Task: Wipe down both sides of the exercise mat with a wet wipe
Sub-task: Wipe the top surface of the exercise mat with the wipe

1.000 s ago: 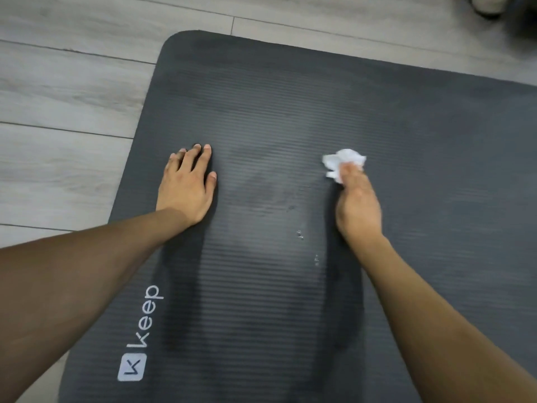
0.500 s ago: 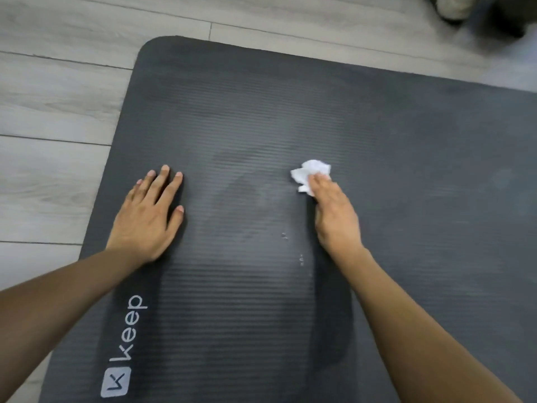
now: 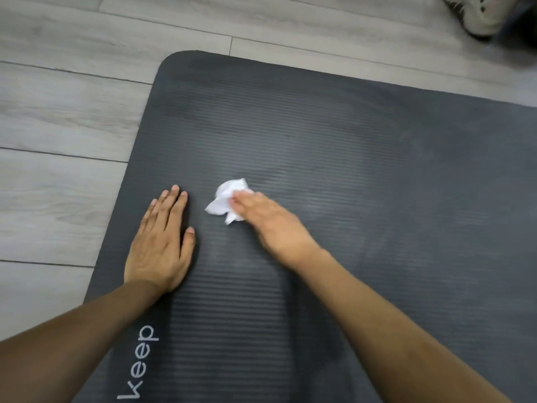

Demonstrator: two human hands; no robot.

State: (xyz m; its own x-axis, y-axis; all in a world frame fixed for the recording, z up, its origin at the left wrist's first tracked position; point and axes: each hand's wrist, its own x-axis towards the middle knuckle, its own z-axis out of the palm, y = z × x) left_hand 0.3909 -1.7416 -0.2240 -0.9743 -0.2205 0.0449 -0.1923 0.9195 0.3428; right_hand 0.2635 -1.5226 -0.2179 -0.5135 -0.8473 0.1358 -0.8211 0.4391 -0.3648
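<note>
Floor (image 3: 58, 117): grey wood planks, left of the mat and beyond it.
Keep logo (image 3: 142, 362): printed along the mat's left edge, near end.
Exercise mat (image 3: 377, 184): dark, ribbed, flat on the floor, logo side up; paler streaks across its middle.
Left hand (image 3: 159, 242): palm down by the left edge, fingers straight, grasping nothing; same spot on the mat as a second ago, bracing.
Wet wipe (image 3: 225, 200): crumpled, white, on the mat just beside the left fingertips; a second ago it sat well right of them.
Right hand (image 3: 267, 222): fingers laid over the wipe, pressing it down; motion-blurred, cannot tell if the thumb pinches it.
Shoe (image 3: 476, 16): on the floor past the far edge.
Reading: one leftward stroke is about run out; top side partly wiped, underside not yet turned up.
</note>
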